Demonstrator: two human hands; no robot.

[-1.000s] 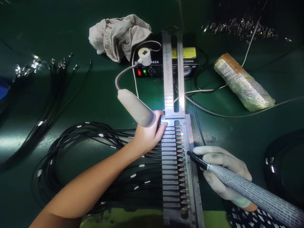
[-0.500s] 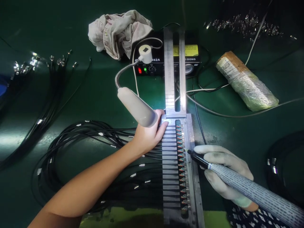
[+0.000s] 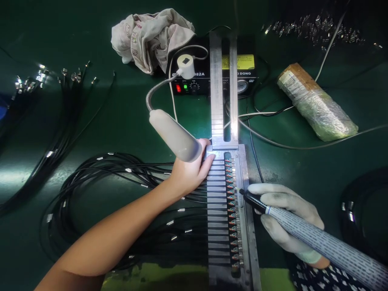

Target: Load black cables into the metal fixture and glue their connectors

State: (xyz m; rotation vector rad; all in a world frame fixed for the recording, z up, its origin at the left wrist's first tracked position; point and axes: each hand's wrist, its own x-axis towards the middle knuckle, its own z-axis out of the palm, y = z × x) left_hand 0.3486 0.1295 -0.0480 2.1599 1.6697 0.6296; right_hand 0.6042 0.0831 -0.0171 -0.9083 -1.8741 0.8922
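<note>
Box (image 3: 202, 87) reads “982A”, “DONG”. Nearer, bare left hand (image 3: 188, 174), thumb parted from forefinger, touches a jig (image 3: 247, 226) lined with connectors (image 3: 233, 209), grip unclear; gloved right hand (image 3: 289, 203) wraps fingers around a pen (image 3: 321, 244).

The right hand (image 3: 298, 207) wears a white glove (image 3: 281, 237).

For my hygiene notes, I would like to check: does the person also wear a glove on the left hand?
No, the left hand is bare; the right hand wears a white glove.
</note>
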